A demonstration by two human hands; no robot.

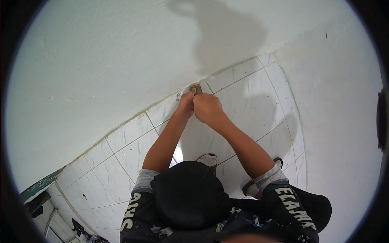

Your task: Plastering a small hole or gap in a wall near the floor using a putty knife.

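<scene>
My left hand (186, 101) and my right hand (207, 107) meet at the foot of the white wall (113, 69), where it joins the white tiled edging (239, 72). My fingers are closed on a small, flat, brownish tool like a scraper (198, 87), with its top against the wall joint. The right hand's knuckles face up and hide the lower part of the tool; the left thumb lies along it.
A white wall (336, 113) rises at the right, with a dark object (380, 119) on it. My sandaled feet (207, 158) stand on the tiles below a black bag (188, 194) at my front. Dark objects (38, 202) lie by a doorway at the lower left.
</scene>
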